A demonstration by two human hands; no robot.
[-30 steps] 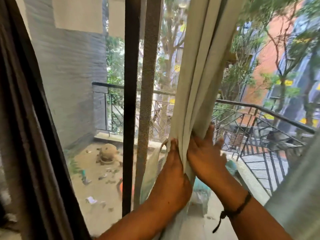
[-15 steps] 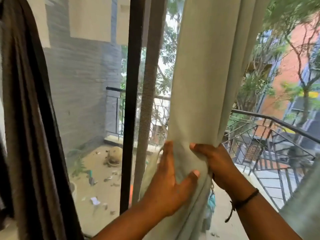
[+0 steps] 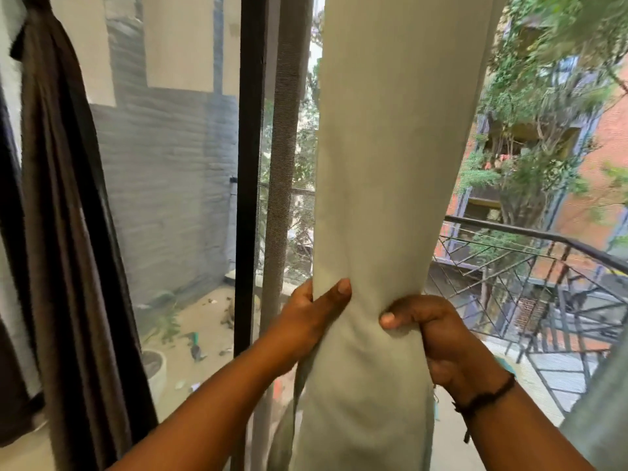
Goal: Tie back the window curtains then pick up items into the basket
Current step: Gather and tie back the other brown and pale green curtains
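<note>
A pale green curtain (image 3: 384, 171) hangs in front of the window, gathered into a thick column at its middle. My left hand (image 3: 312, 317) wraps the bunched cloth from the left, thumb across the front. My right hand (image 3: 431, 331) grips it from the right at nearly the same height, thumb pressed into the fabric. A black cord bracelet sits on the right wrist. A dark brown curtain (image 3: 64, 215) hangs bunched at the far left. No basket is in view.
A black window frame post (image 3: 248, 164) and a grey mesh strip (image 3: 283, 147) stand just left of the pale curtain. Beyond the glass lie a littered balcony floor (image 3: 200, 331), a metal railing (image 3: 530, 260), trees and buildings. Another pale cloth edge (image 3: 601, 409) shows lower right.
Both hands have closed tighter round the pale curtain, squeezing it into a narrower column. The view has tilted up and shifted left, showing more of the dark curtain.
</note>
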